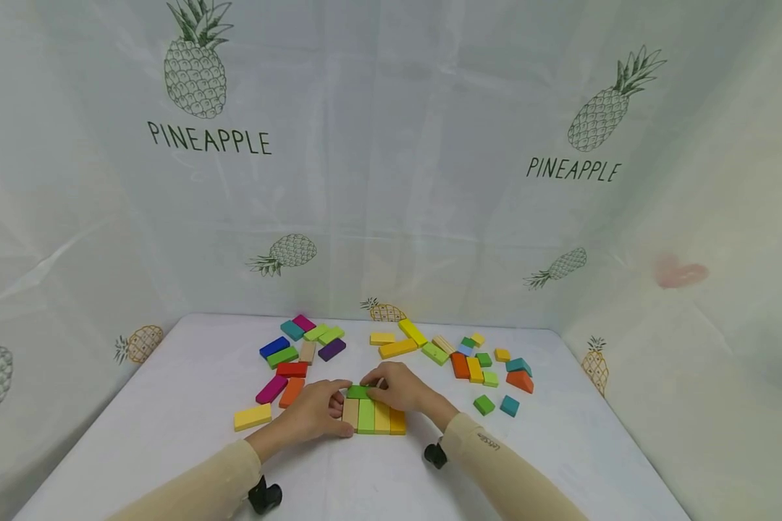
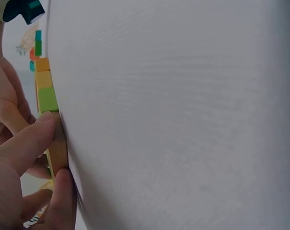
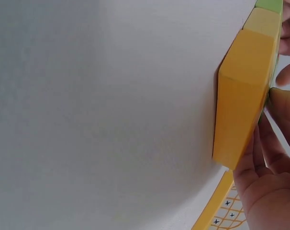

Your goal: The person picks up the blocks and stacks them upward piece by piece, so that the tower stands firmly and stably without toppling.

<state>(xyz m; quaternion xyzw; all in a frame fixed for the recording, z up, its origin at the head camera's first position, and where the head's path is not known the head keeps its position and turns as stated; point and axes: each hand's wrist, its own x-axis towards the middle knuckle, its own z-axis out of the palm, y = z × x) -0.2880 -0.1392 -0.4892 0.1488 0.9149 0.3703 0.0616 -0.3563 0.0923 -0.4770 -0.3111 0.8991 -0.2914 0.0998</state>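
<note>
Several flat blocks lie side by side in a row on the table: a tan block, a light green block, a yellow block and an orange block. A darker green block lies crosswise along their far ends. My left hand holds the tan block at the row's left end, thumb at its near end and fingers along its outer side. My right hand reaches over the far side of the row and pinches the green block between thumb and fingers, which partly cover it.
Behind my left hand lie scattered blocks, among them a yellow block, a magenta block and a purple block. More stand to the right, including an orange-red triangular block and a teal block. A pineapple-print curtain hangs behind the table.
</note>
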